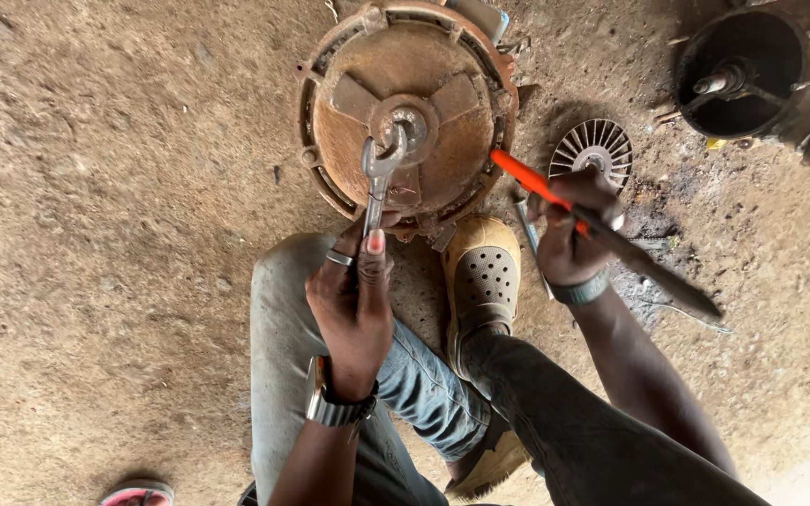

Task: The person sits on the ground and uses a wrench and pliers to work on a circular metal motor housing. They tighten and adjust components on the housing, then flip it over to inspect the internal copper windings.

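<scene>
Head cam, looking down at dirt ground (96, 187). Person seated, legs in grey jeans, one foot in a tan perforated clog (483, 272) braced just below a round rusty metal motor end cover w/ three raised ribs (407, 108).

Left hand (353, 300): fingers wrapped tight round the shank of a silver open-ended metal spanner (380, 178), thumb laid along the shaft. Spanner's jaw end sits at the small central hub nut (409, 123) of the rusty cover; looks engaged on it, can't tell exactly how far. Ring on one finger, steel-band wristwatch (330, 401) on that wrist.

Right hand (569, 239): closed round a long tool w/ orange upper part and dark lower shaft (602, 230), held slantwise; orange tip touches or lies just over the cover's right rim, dark end points away to lower right. Grey band on the wrist. Hands apart, each clamped on its own tool.

Around: small grey finned fan disc (595, 150) on the ground just right of the cover, near the right hand. Further upper right, a dark round housing w/ a shaft sticking out of its middle (738, 75). Bottom left edge, part of a pink-rimmed round object (138, 492), well apart from the work.
</scene>
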`<move>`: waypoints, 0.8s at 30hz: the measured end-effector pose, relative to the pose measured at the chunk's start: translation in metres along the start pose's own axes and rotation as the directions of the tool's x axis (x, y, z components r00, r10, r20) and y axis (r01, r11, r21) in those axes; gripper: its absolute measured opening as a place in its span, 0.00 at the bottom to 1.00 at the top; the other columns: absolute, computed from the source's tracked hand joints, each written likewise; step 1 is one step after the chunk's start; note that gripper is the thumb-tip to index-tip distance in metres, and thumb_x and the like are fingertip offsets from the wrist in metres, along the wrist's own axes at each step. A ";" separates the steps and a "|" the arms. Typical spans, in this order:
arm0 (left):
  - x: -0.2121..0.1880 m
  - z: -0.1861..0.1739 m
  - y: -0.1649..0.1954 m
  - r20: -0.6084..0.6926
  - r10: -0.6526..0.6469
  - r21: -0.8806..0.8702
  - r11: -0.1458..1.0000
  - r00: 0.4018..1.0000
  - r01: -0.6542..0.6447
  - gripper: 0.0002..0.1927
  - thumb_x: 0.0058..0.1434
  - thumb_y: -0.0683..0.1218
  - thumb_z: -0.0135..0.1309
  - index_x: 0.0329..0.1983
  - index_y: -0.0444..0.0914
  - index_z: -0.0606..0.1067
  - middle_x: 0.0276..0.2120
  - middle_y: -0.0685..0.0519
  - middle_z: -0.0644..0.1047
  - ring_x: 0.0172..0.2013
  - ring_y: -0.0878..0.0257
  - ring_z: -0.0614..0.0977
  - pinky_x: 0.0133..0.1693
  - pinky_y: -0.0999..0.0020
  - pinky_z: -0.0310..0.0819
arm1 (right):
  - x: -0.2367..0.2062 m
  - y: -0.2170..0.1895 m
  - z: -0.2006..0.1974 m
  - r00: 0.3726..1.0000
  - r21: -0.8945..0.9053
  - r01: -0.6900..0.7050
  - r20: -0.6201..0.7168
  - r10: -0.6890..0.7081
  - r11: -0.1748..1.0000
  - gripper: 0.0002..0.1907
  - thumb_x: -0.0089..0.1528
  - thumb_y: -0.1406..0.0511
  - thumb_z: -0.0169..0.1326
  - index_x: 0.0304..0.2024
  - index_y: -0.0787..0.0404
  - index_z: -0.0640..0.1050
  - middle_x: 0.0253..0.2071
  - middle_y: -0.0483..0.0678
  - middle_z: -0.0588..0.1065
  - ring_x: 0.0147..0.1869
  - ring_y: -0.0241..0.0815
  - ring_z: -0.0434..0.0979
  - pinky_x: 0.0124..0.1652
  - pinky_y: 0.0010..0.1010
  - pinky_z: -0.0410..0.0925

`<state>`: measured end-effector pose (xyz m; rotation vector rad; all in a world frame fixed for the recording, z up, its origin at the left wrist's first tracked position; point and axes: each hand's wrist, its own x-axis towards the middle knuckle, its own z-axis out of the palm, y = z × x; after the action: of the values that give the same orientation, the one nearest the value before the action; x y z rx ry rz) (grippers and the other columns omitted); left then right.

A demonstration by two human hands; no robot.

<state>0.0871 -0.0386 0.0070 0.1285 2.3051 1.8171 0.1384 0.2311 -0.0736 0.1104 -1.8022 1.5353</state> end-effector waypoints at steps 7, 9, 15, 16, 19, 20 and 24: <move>0.008 0.000 -0.001 -0.015 0.018 -0.107 0.994 1.000 -0.020 0.16 0.73 0.45 0.46 0.59 0.36 0.77 0.20 0.60 0.74 0.13 0.75 0.63 0.16 0.76 0.49 | 0.001 0.014 0.001 0.996 0.353 -0.050 -0.046 0.071 0.934 0.18 0.66 0.66 0.61 0.56 0.61 0.71 0.36 0.44 0.74 0.23 0.31 0.66 0.16 0.21 0.62; 0.008 -0.004 0.001 -0.025 -0.028 -0.134 0.991 0.999 0.024 0.16 0.73 0.45 0.46 0.59 0.36 0.77 0.17 0.61 0.72 0.13 0.76 0.62 0.16 0.76 0.47 | 0.001 0.009 0.005 0.999 0.080 -0.039 -0.025 0.041 0.996 0.19 0.68 0.65 0.59 0.58 0.60 0.69 0.37 0.45 0.73 0.24 0.31 0.66 0.19 0.22 0.61; 0.000 -0.023 -0.007 -0.054 -0.013 -0.140 0.990 0.998 0.005 0.15 0.76 0.44 0.48 0.59 0.35 0.78 0.19 0.60 0.69 0.18 0.76 0.64 0.21 0.75 0.50 | 0.012 0.002 -0.007 0.990 0.076 -0.144 0.003 0.144 0.987 0.19 0.69 0.63 0.60 0.58 0.59 0.68 0.38 0.51 0.78 0.23 0.30 0.71 0.19 0.22 0.63; 0.001 -0.021 -0.008 -0.081 -0.026 -0.111 0.994 0.996 0.017 0.15 0.75 0.44 0.47 0.58 0.36 0.78 0.18 0.60 0.71 0.16 0.75 0.66 0.18 0.74 0.52 | 0.016 0.001 -0.013 0.989 0.050 -0.150 0.012 0.149 0.987 0.19 0.70 0.62 0.59 0.59 0.59 0.68 0.35 0.51 0.79 0.24 0.32 0.73 0.20 0.24 0.63; 0.021 0.008 -0.008 -0.125 -0.063 -0.506 0.862 0.990 -0.009 0.14 0.74 0.43 0.46 0.58 0.35 0.76 0.30 0.54 0.76 0.27 0.69 0.75 0.28 0.71 0.67 | 0.025 -0.005 -0.031 0.950 0.027 -0.313 0.014 0.312 0.949 0.18 0.73 0.59 0.59 0.59 0.59 0.70 0.31 0.42 0.70 0.24 0.30 0.65 0.21 0.20 0.60; 0.028 0.025 -0.006 -0.093 -0.084 -0.848 0.528 0.992 -0.035 0.14 0.76 0.43 0.47 0.61 0.34 0.73 0.44 0.49 0.78 0.41 0.64 0.80 0.41 0.68 0.77 | 0.028 -0.008 -0.034 0.942 -0.004 -0.334 0.002 0.334 0.942 0.18 0.74 0.57 0.57 0.58 0.60 0.70 0.31 0.42 0.70 0.25 0.30 0.65 0.23 0.21 0.60; 0.072 0.091 -0.012 -0.111 0.360 0.519 0.816 0.926 -0.255 0.26 0.53 0.38 0.53 0.58 0.36 0.71 0.49 0.42 0.77 0.51 0.46 0.79 0.52 0.48 0.73 | 0.032 -0.018 -0.029 0.881 0.078 -0.469 -0.022 0.472 0.880 0.23 0.74 0.49 0.51 0.57 0.61 0.71 0.33 0.42 0.71 0.28 0.31 0.66 0.26 0.23 0.60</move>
<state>0.0367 0.0593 -0.0323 0.4379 3.0128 1.3514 0.1387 0.2643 -0.0407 -0.3518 -1.8267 1.9206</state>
